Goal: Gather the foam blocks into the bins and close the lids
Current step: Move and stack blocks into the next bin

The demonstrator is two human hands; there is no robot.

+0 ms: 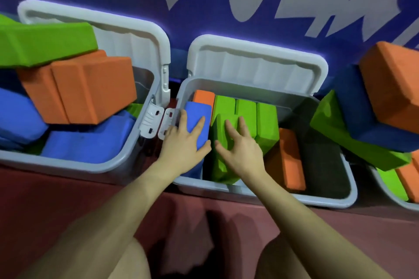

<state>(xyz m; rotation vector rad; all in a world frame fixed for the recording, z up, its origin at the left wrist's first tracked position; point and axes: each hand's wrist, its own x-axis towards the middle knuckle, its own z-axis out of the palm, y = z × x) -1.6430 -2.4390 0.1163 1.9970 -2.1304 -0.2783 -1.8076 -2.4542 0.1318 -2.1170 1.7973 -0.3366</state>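
Observation:
The middle grey bin [335, 201] stands with its lid [256, 61] raised against the wall. Inside are upright green foam blocks [256, 115], an orange block [203, 97] at the back left, another orange block [290, 161] on the right, and a blue block [196, 120] at the left wall. My left hand [183, 142] grips the blue block, thumb on its near side. My right hand [238, 149] lies flat with fingers spread on a green block [218, 156].
The left grey bin [90, 165], lid [127, 27] up, is heaped with green, orange and blue blocks. A third bin [385, 195] at the right edge holds more blocks, piled high. White latches [156, 122] sit between the bins. Dark red floor lies near me.

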